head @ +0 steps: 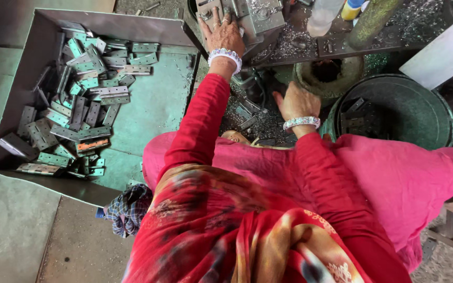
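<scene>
I am looking down into a small metalworking workshop. A large sheet-metal tray on the concrete floor holds a heap of flat steel hinges. Ahead stands a press-like machine of grey steel blocks, with bright metal shavings strewn over its bench and down onto the ground. A dark green bucket beside it holds a few more metal pieces, and everything carries a film of grime.
</scene>
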